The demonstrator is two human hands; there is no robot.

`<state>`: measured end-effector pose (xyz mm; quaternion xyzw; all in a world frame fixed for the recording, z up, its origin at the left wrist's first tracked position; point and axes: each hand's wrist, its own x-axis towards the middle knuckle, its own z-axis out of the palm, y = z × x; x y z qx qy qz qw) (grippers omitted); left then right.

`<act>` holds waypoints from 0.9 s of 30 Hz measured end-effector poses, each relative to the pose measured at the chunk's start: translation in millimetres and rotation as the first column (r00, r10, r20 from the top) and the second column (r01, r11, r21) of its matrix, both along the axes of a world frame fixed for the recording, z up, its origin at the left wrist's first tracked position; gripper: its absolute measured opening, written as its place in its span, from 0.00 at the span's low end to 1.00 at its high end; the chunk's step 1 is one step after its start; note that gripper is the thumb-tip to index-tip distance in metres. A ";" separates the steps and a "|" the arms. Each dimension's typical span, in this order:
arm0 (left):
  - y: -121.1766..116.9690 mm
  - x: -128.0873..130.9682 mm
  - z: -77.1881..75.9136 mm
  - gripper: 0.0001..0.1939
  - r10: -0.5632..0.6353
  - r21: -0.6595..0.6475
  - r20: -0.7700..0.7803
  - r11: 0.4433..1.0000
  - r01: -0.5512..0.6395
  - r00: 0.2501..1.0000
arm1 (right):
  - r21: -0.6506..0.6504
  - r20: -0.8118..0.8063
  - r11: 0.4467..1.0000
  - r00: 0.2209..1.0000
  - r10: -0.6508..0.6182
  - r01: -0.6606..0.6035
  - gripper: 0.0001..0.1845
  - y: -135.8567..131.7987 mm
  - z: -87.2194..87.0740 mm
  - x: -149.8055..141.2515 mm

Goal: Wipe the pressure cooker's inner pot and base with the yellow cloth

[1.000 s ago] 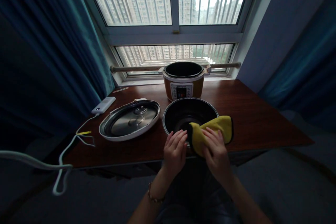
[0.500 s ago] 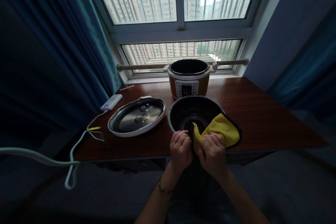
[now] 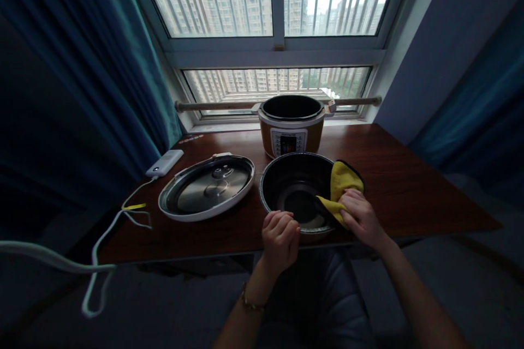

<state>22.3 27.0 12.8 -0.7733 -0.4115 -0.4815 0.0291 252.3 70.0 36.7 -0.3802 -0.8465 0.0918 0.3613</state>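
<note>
Presently, the yellow cloth (image 3: 347, 179) is at the right rim of the black pot (image 3: 275, 182), bunched in my right hand (image 3: 363, 219), fingers closed round its middle. Orientation: one flap stands up and away from me; the other points left, over the pot's opening. Long axis unclear, the cloth being folded. The pot sits upright near the front edge of the table (image 3: 401, 191), mouth up. My left hand (image 3: 281, 240) is clenched at its near rim; whether it pinches the metal, I cannot be sure. Just behind the pot: cooker (image 3: 267, 136), open-topped, panel towards me. Left of the pot: lid (image 3: 204, 192), inner side up. Further left: white device (image 3: 165, 163), cable (image 3: 107, 229) attached.
</note>
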 end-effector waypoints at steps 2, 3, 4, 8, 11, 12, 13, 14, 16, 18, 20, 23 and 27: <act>-0.3 0.3 0.8 0.07 -0.008 -0.005 0.014 1.000 0.008 1.000 | -0.070 -0.067 0.996 0.996 0.052 -0.057 0.11 15.6 0.7 11.6; -0.4 0.5 1.2 0.07 -0.008 -0.004 0.023 1.000 0.008 1.000 | -0.102 -0.102 0.991 0.992 0.072 -0.083 0.11 23.9 0.9 16.1; -0.4 0.8 1.5 0.07 -0.008 -0.004 0.032 1.000 0.008 0.999 | -0.132 -0.135 0.986 0.987 0.086 -0.104 0.12 32.5 1.0 19.6; -0.4 0.9 1.8 0.08 -0.008 -0.018 0.062 1.000 0.009 0.998 | -0.209 -0.200 0.959 0.968 0.151 -0.193 0.16 70.1 4.0 26.3; 0.2 0.6 1.2 0.08 -0.016 -0.036 0.069 0.999 0.019 0.997 | -0.277 -0.172 0.922 0.958 0.227 -0.269 0.19 98.7 10.8 25.2; 0.5 0.7 1.0 0.08 -0.020 -0.040 0.071 0.999 0.023 0.997 | -0.302 -0.156 0.909 0.955 0.250 -0.288 0.19 107.4 13.7 23.5; 0.8 0.9 0.8 0.08 -0.024 -0.042 0.075 0.999 0.027 0.997 | -0.325 -0.140 0.897 0.953 0.268 -0.300 0.19 115.6 16.8 21.2; 1.2 1.3 0.5 0.09 -0.024 -0.041 0.080 0.999 0.027 0.997 | -0.345 -0.126 0.887 0.951 0.281 -0.308 0.20 123.1 19.8 18.2; 1.9 2.3 0.2 0.09 -0.020 -0.037 0.090 0.999 0.023 0.996 | -0.387 -0.092 0.867 0.949 0.301 -0.313 0.20 136.7 25.8 10.3; 2.2 3.2 0.1 0.08 -0.019 -0.037 0.098 0.999 0.023 0.995 | -0.427 -0.042 0.849 0.945 0.324 -0.310 0.21 148.9 31.1 0.6; 2.0 3.8 0.6 0.08 -0.021 -0.044 0.104 0.999 0.026 0.994 | -0.453 0.031 0.838 0.934 0.356 -0.305 0.22 160.0 35.6 -9.9; 0.8 4.0 2.2 0.09 -0.022 -0.057 0.115 0.998 0.029 0.993 | -0.459 0.184 0.845 0.901 0.394 -0.275 0.22 173.3 40.1 -25.6; -0.6 4.5 3.6 0.10 -0.019 -0.066 0.117 0.997 0.027 0.993 | -0.435 0.317 0.862 0.852 0.417 -0.260 0.20 182.3 41.8 -43.5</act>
